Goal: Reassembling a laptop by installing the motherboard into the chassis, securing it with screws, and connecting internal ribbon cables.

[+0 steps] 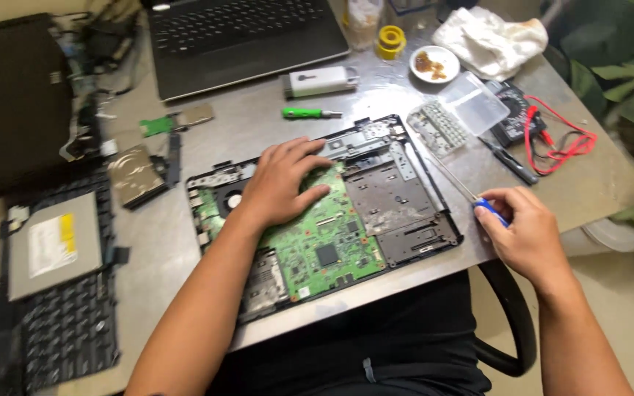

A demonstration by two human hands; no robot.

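— Green circuit board [317,238] is lying inside the opened black laptop base [412,242], which is sitting on the grey table [258,125] in front of the person. Left hand [280,183]?

— It is resting flat on the board's upper left part, fingers spread, palm down, gripping nothing. A round fan [230,199] is showing just beside the wrist.

— Right hand [526,231]?

— It is curling closed around the blue handle of a screwdriver [471,194]; the thin shaft is slanting up and left over the base's right edge. Where the tip is landing, cannot tell.

— Containers?

— Three are showing. One clear plastic box [438,126], divided into small cells, is sitting behind the base with its lid [475,103] swung open; the contents are too small to make out. One small white dish [434,64] is holding brownish bits. One clear cup [365,22] is standing at the far edge, contents unclear.

— Counts?

— Two screwdrivers: the held one and a green-handled one [310,113] lying loose. One yellow spool [390,40]. One white cloth [489,40]. One black meter [515,117] with red leads [563,143]. One whole laptop [236,44] is lying open at the back. One hard drive [135,174], one flat optical drive [53,246] and one loose keyboard [67,330] are lying to the left.
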